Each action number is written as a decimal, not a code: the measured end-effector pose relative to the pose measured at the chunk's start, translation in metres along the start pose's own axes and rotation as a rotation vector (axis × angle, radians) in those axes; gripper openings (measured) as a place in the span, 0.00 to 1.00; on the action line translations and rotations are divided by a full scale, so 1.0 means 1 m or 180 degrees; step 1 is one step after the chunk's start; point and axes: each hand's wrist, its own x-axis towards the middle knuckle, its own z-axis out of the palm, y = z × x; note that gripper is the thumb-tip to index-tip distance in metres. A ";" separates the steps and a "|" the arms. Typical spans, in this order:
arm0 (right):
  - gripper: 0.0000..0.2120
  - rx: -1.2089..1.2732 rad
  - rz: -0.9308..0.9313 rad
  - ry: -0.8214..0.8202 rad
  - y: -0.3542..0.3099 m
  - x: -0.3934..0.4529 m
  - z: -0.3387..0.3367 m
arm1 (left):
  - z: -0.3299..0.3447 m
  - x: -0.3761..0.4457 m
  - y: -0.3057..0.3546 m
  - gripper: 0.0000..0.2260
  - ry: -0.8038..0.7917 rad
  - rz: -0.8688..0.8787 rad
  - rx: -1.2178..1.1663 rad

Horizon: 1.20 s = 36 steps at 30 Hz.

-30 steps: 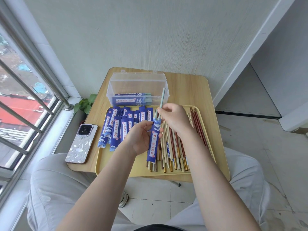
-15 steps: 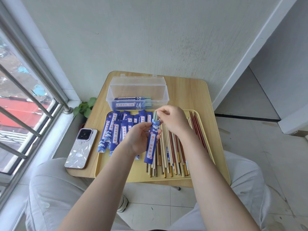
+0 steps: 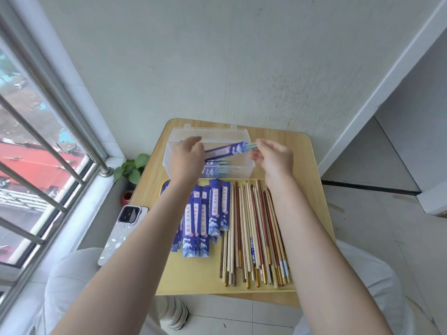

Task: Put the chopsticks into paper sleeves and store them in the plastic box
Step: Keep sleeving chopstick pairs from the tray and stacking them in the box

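Sleeved chopsticks (image 3: 227,150) above plastic box (image 3: 242,169), both hands, left (image 3: 186,158) and right (image 3: 272,157), grasping their ends.

My left hand (image 3: 186,160) covers the near end of the sleeved pair (image 3: 227,149) over the plastic box (image 3: 238,169), so I can't see my grip there. The print on the sleeves (image 3: 203,213) beside the box is too small to read. My left forearm hides part of the tray (image 3: 193,274).

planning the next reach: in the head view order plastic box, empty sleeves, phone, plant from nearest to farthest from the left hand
From the left hand:
1. plastic box, directly under it
2. empty sleeves, on the tray just below
3. plant, left by the window
4. phone, table's near-left edge
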 end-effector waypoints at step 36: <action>0.09 -0.4877 0.0103 -0.1218 0.110 -0.066 0.041 | 0.004 -0.053 -0.094 0.12 -0.1320 -0.0015 0.1423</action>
